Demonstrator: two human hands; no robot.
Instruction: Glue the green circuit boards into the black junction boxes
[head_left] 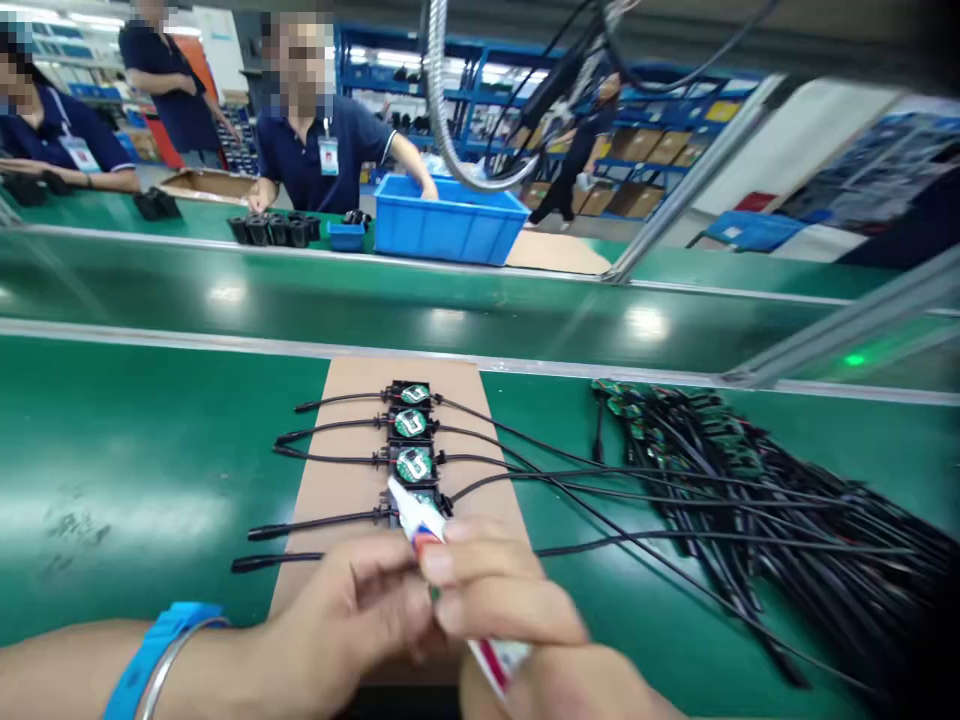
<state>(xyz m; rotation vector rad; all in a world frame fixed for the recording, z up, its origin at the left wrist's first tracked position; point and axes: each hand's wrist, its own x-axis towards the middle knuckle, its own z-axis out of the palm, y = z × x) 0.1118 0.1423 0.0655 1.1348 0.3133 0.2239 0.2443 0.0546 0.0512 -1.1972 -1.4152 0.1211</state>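
Observation:
My right hand [517, 600] is closed round a white glue tube [420, 522] with red and blue print. Its pointed nozzle reaches over the nearer end of a row of black housings, each with a round green circuit board [412, 464] inside. My left hand [360, 610] has its fingers curled beside the tube; what they grip is mostly hidden, with a speck of green showing between the hands. A black cable [277, 562] runs behind the left hand. The nearest housing in the row [427, 497] is partly covered by the tube. Cables leave the housings on both sides.
The housings lie on a brown cardboard sheet [315, 500] on the green table [150, 450]. A heap of black cables with circuit boards [750, 480] lies to the right. Beyond a metal rail, a co-worker [322, 150] reaches into a blue bin [450, 225].

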